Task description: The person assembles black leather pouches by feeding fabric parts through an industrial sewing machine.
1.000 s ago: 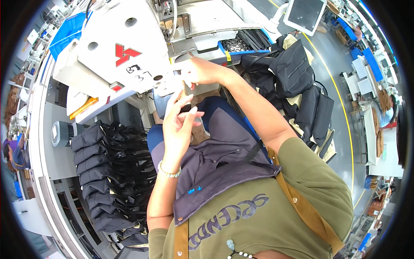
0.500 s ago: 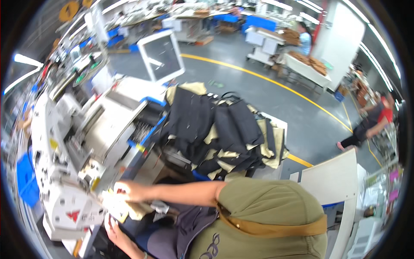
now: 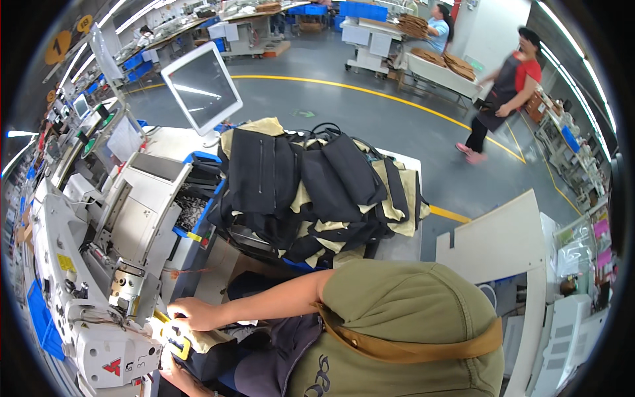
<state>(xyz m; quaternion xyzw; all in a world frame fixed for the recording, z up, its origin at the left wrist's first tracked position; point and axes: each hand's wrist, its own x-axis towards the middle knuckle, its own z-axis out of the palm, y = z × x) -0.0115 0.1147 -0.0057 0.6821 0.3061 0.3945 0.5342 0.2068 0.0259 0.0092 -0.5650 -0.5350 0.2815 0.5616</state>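
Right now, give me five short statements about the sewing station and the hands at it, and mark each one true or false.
1. The right hand rests by the needle of the white sewing machine. True.
2. A heap of black and tan fabric pieces lies on the table beyond the machine. True.
3. The tilted monitor lies face down on the floor. False: it stands upright on its stand above the table.
4. The right hand holds a pair of scissors. False: it presses on a pale fabric piece with yellow trim.
5. The left hand is raised above the monitor. False: it is low under the machine head, mostly hidden.
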